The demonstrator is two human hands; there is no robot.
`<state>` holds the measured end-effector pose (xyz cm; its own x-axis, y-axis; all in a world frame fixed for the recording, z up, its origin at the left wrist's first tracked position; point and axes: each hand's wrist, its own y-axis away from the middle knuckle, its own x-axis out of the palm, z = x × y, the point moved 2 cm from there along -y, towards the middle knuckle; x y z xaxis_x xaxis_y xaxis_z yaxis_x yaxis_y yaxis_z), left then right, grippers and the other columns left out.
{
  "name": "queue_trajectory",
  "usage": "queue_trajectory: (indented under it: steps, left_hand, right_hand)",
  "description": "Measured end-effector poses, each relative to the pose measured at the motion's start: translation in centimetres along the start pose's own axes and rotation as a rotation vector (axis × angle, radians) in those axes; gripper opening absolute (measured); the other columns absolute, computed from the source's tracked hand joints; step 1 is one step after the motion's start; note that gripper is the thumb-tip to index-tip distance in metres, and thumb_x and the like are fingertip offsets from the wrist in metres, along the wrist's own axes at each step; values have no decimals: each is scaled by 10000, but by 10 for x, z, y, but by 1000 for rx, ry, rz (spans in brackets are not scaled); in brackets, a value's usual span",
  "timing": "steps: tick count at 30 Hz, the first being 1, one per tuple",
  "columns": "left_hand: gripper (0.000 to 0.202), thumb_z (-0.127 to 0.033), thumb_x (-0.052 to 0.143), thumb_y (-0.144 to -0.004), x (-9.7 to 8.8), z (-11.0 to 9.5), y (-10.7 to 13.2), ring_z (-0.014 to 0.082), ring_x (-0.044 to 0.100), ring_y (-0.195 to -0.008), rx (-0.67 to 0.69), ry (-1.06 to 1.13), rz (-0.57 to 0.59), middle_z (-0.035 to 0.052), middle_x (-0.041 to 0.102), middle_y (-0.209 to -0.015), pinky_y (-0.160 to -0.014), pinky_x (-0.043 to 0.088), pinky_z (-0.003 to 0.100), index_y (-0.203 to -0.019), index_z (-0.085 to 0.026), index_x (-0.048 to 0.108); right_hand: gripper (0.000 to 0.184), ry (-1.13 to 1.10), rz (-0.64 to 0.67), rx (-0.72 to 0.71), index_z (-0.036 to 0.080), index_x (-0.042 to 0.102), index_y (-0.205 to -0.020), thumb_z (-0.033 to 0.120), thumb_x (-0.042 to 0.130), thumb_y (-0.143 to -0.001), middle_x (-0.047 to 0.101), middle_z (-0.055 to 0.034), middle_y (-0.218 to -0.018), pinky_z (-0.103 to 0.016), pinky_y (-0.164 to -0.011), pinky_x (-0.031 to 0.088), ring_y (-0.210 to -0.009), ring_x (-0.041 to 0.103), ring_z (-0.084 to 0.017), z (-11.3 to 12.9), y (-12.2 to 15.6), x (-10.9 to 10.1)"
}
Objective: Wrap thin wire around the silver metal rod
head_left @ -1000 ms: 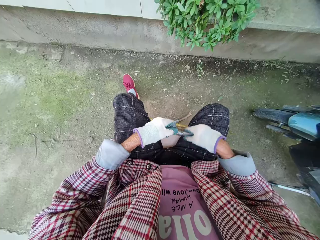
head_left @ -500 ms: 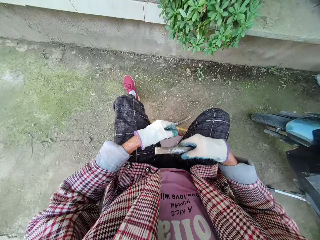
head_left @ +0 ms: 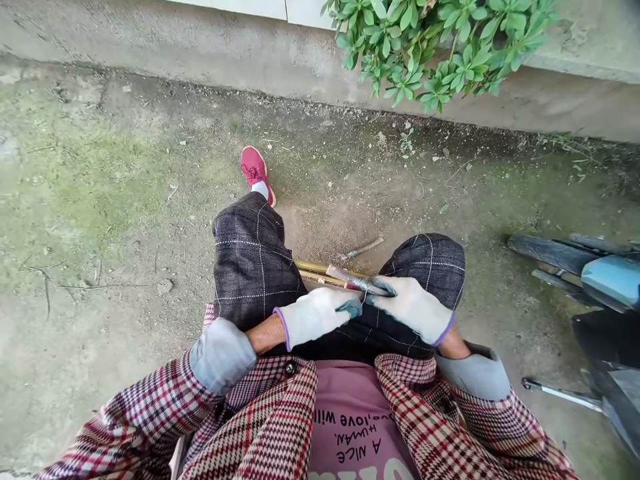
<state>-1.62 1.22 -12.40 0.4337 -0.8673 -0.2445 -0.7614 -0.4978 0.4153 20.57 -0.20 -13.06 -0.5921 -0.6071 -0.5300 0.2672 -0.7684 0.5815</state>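
Observation:
I sit with both hands in white gloves with teal fingertips over my lap. My right hand (head_left: 413, 308) is closed round a grey metal blade (head_left: 356, 281) that points left and away from me. The blade lies on thin yellow bamboo strips (head_left: 314, 269) resting between my knees. My left hand (head_left: 316, 317) is just behind the blade, its fingertips curled and pinched close to the right hand's fingers. What they pinch is too small to make out. My dark checked trousers (head_left: 253, 260) are beneath both hands.
My red shoe (head_left: 255, 170) is on the mossy concrete ground ahead. A loose stick (head_left: 361, 250) lies on the dirt between my knees. A leafy green plant (head_left: 440, 47) hangs over the concrete kerb. A parked scooter (head_left: 595, 280) stands close on the right.
My right hand has carried the blade from my lap forward onto the bamboo strips. My left hand has drawn back toward my body. The view has tilted down a little.

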Motion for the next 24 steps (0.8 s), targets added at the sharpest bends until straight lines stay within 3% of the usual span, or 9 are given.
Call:
queue_trajectory:
  steps: [4,7,9,14,16,20,24]
  left_hand:
    - [227,-260,516,-958,-16,4,-10,183,669,-896,-11,311,-68,66,748,-962,-894,543,294,-965,-136,705]
    - [165,-266,599,-904,-25,5,-14,170,643,-826,11,327,-91,50,714,-858,-857,535,295,-878,-132,691]
    - [154,-278,641,-877,-25,4,-13,164,636,-821,42,308,-83,42,707,-851,-850,531,290,-870,-133,693]
    - [172,-262,603,-910,-19,-13,-7,138,621,-790,106,233,-190,34,705,-843,-812,529,256,-850,-128,691]
    - [154,-240,612,-905,-20,-19,-4,138,637,-801,105,213,-224,38,723,-866,-826,535,255,-880,-120,705]
    - [210,-234,579,-943,-28,-29,0,171,695,-915,101,209,-169,71,767,-1001,-911,556,298,-1010,-110,734]
    - [169,-197,613,-931,-36,-38,-1,249,649,-1189,156,-165,-322,91,752,-1170,-1114,483,427,-978,-167,772]
  right_hand:
    - [286,-349,-14,-51,188,680,-816,465,726,-868,664,7,-735,-259,-617,438,-663,571,-149,4,4,-10]
    - [316,-468,56,-67,178,665,-788,476,756,-847,608,24,-667,-262,-582,421,-593,506,-125,11,9,-12]
    - [308,-443,14,-75,173,681,-803,467,769,-832,592,27,-660,-264,-572,407,-589,488,-122,14,11,-12]
    - [259,-318,-285,-59,174,709,-819,430,740,-846,607,9,-718,-268,-588,406,-647,509,-139,13,15,-17]
    - [281,-360,-273,-63,184,701,-811,460,741,-844,598,15,-692,-266,-570,408,-621,500,-135,13,17,-18]
    - [343,-428,-220,-56,194,656,-800,525,735,-844,581,30,-635,-266,-525,392,-554,478,-124,12,20,-18]
    - [297,-224,-366,-61,201,620,-753,467,711,-847,563,36,-629,-274,-570,387,-588,478,-130,12,18,-17]
